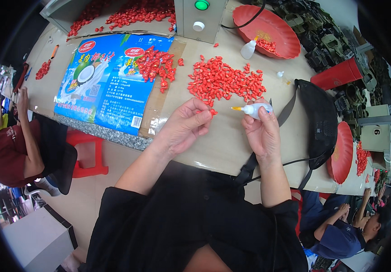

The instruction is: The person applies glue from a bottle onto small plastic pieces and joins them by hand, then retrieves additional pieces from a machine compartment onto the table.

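Between the thumb and forefinger of my left hand (187, 129) is a small red piece (213, 112), its exact kind too small to make out. My right hand (264, 136) grips a small white squeeze bottle (259, 110), its yellow nozzle turned left toward the red piece but apart from it. Just beyond both hands lies a loose heap of similar red pieces (225, 79). Another heap (157, 65) rests partly on a blue printed cardboard sheet (114, 106) to the left.
A grey box with a green button (201, 5) stands at the back. Right of it are a second white bottle (248, 49), a red scalloped tray (268, 27), a red cup (335, 75) and a black waist bag (321, 131). Co-workers sit left and right.
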A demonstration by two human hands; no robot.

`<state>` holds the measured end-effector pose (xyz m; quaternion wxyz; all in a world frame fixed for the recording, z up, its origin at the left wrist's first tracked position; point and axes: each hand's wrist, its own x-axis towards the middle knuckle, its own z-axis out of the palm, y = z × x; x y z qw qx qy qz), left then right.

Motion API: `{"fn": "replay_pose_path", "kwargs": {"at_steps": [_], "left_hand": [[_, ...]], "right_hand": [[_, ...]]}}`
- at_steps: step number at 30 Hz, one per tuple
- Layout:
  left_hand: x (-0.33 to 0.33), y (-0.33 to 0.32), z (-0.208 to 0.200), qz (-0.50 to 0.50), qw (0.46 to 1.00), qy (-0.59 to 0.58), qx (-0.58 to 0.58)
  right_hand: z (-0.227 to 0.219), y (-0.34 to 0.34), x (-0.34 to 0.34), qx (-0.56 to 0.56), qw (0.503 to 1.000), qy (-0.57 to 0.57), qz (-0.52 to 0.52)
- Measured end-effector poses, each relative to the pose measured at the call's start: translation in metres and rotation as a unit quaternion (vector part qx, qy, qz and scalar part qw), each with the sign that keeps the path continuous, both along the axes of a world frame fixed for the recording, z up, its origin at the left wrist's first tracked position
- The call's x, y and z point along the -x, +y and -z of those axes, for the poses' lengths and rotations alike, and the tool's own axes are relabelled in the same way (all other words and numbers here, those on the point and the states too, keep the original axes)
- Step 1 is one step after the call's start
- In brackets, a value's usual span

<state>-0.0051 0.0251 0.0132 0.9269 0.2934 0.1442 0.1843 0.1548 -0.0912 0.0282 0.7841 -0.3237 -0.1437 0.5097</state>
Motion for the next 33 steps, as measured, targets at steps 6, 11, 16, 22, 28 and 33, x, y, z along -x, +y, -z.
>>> {"fn": "replay_pose_path", "kwargs": {"at_steps": [6,11,16,22,28,33], "left_hand": [[-0.009,-0.005,-0.006,0.003,1.000,0.015,-0.001],[0.000,-0.007,0.000,-0.014,0.998,0.052,-0.042],[0.000,-0.013,-0.006,-0.019,0.989,0.079,-0.121],[-0.004,-0.025,-0.012,-0.050,0.810,0.233,-0.535],[-0.007,-0.023,-0.003,-0.080,0.579,0.196,-0.787],[-0.006,-0.018,-0.013,-0.115,0.611,0.197,-0.758]], "right_hand": [[-0.007,-0.005,0.005,0.003,0.997,-0.055,0.050],[0.005,-0.001,0.005,-0.003,1.000,0.013,0.016],[-0.001,-0.003,0.000,0.001,0.998,0.056,0.012],[0.002,-0.006,-0.004,-0.013,0.996,0.084,0.011],[0.012,0.006,-0.004,-0.034,0.996,0.081,0.005],[0.005,-0.006,-0.014,-0.037,0.996,0.074,0.026]]}}
